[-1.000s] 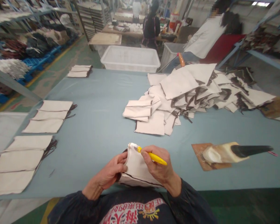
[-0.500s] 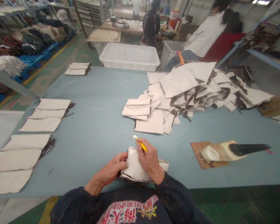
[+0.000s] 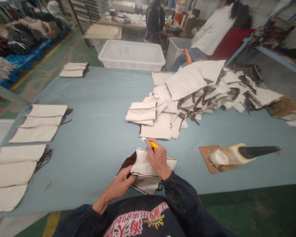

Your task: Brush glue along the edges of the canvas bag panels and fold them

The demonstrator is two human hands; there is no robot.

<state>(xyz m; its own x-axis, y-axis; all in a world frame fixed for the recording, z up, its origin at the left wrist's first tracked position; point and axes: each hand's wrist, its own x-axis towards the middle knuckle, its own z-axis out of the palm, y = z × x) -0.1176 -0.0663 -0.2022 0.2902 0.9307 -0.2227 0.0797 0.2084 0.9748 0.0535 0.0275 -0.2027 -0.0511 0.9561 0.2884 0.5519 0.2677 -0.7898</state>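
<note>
At the table's front edge lies a cream fabric piece (image 3: 145, 164) with dark edging, a brown flap showing at its left side. My left hand (image 3: 123, 181) is closed on the left edge of this piece, thumb on top. Held in my right hand (image 3: 158, 158) is a yellow-handled brush (image 3: 153, 144), its whitish tip pointing left above the fabric. The heel of that hand rests over the piece's right part. A white glue-like substance fills a cut container (image 3: 222, 156) with a black handle, standing on a brown board (image 3: 208, 161) to the right.
A large heap of cream pieces (image 3: 187, 84) covers the back right of the blue-green table (image 3: 93, 131). Three neat stacks, such as the front one (image 3: 12, 169), line the left side. Behind stand a white bin (image 3: 132, 54) and two people, one seated in white (image 3: 212, 31).
My left hand has pulled the fabric's left side open, and the brown flap now shows. My right hand and brush are slightly higher in view. The whole view has shifted a little.
</note>
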